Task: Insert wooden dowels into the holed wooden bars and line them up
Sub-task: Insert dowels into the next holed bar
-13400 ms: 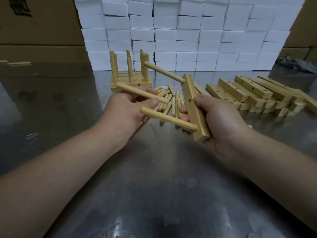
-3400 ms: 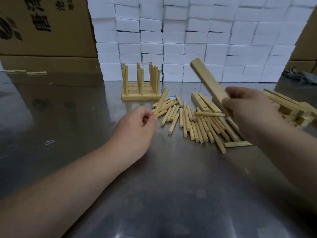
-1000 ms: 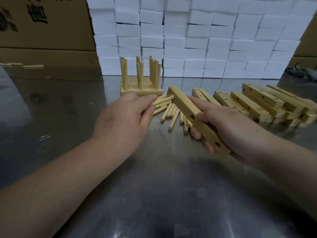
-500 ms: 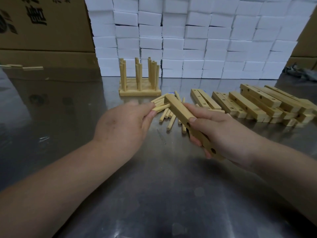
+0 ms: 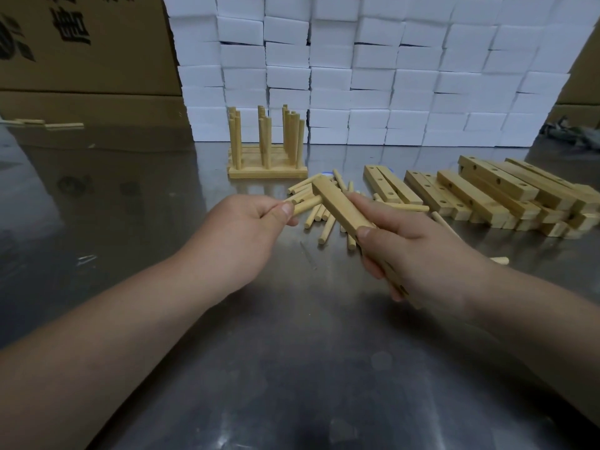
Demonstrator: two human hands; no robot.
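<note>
Shiny grey metal table (image 5: 292, 368). Along the far edge, a wall of stacked white boxes (image 5: 357, 76). Just in front of it, a rack of bars (image 5: 268, 173) lying flat with dowels standing upright. Nearer, a scatter of loose dowels (image 5: 326, 233); to the right, a heap of holed bars (image 5: 470, 196). One stray dowel (image 5: 500, 260) apart, nearer on the right.

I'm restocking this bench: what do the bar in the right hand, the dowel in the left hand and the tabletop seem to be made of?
Bar: pale wood, apparently unvarnished, matte with faint grain. Dowel: the same pale matte wood, round. Tabletop: probably stainless steel, going by its grey, mirror-like sheen.
</note>
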